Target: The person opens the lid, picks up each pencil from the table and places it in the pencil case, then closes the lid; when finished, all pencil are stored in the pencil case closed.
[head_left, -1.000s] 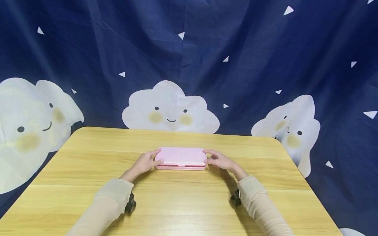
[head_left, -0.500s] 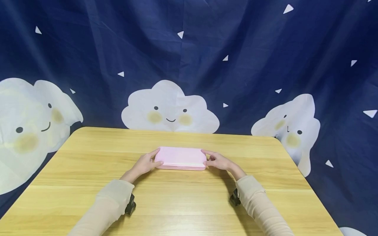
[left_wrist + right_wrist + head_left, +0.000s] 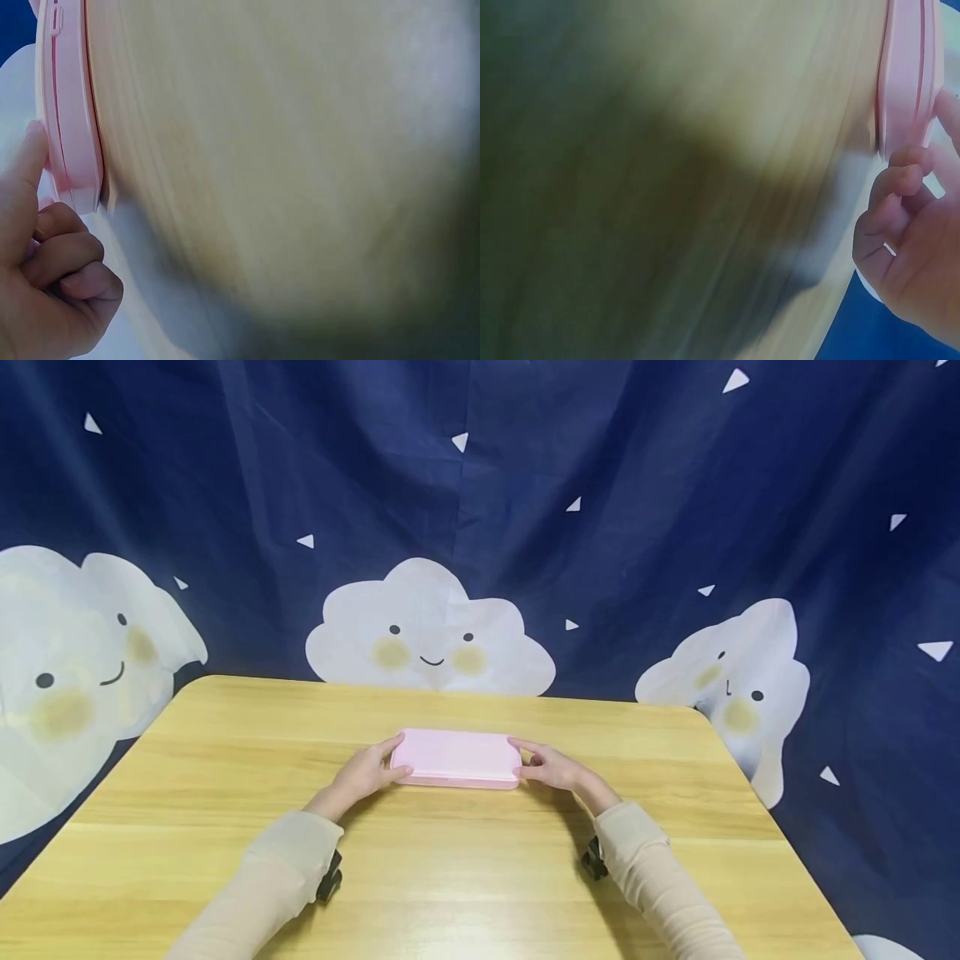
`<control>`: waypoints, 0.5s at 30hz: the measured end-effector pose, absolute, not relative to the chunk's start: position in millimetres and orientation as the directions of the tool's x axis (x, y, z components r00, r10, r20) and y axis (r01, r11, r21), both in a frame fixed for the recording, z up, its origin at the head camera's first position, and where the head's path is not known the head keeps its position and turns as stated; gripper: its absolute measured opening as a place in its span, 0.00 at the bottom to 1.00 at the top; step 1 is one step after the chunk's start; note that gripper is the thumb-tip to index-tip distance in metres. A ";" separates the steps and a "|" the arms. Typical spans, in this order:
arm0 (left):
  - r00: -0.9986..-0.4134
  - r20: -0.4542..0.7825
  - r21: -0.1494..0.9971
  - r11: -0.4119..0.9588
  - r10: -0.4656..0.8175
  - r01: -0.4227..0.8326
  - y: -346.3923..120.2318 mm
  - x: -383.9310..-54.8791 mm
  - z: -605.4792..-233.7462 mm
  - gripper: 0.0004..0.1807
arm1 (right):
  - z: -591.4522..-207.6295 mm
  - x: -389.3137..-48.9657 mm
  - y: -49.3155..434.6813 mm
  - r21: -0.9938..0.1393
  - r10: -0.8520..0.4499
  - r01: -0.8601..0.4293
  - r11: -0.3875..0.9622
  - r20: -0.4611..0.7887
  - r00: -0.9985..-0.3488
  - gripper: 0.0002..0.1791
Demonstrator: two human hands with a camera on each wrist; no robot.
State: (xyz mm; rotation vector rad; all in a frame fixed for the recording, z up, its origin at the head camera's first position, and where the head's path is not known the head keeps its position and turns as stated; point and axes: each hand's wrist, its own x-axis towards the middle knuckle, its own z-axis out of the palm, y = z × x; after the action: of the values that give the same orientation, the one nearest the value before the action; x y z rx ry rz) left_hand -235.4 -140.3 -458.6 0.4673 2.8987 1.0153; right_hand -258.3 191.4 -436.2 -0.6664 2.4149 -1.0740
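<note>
A long, flat pink plastic case (image 3: pixel 455 756) lies on the wooden table, its lid down over the base. At its left end, my left hand (image 3: pixel 366 772) grips the corners, thumb at the front and a finger at the back. My right hand (image 3: pixel 558 768) holds the opposite end the same way. The left wrist view shows a small clasp (image 3: pixel 57 20) on the case's front side and a thin seam below the lid. There the left thumb (image 3: pixel 31 154) presses the lid's edge, with the other fingers curled by the end. What the case contains is hidden.
The light wooden table (image 3: pixel 465 868) has rounded far corners. Behind it hangs a dark blue curtain (image 3: pixel 525 468) printed with white clouds and triangles. A small black device (image 3: pixel 330 877) sits at the left wrist, another black device (image 3: pixel 595 858) at the right.
One second ago the lid stood slightly raised, with a dark pink gap along the front. It has since come down flush on the base. Both hands have stayed at the ends.
</note>
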 end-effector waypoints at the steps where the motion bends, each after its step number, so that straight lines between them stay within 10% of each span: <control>1: -0.955 0.065 0.607 0.748 0.290 0.268 -139.7 -235.6 -457.9 0.37 | -435.5 -258.7 191.4 -0.758 -0.570 -0.256 0.600 -0.180 -0.802 0.34; 15: -0.955 0.058 0.601 0.754 0.290 0.265 -133.9 -238.2 -460.3 0.37 | -444.1 -264.7 197.6 -0.754 -0.575 -0.256 0.605 -0.191 -0.796 0.35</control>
State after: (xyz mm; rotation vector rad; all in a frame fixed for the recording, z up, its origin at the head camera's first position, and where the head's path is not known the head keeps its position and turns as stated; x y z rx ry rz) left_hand -238.2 -133.9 -460.3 0.4595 2.9058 0.9869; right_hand -264.7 197.6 -444.1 -0.6633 2.4163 -1.0411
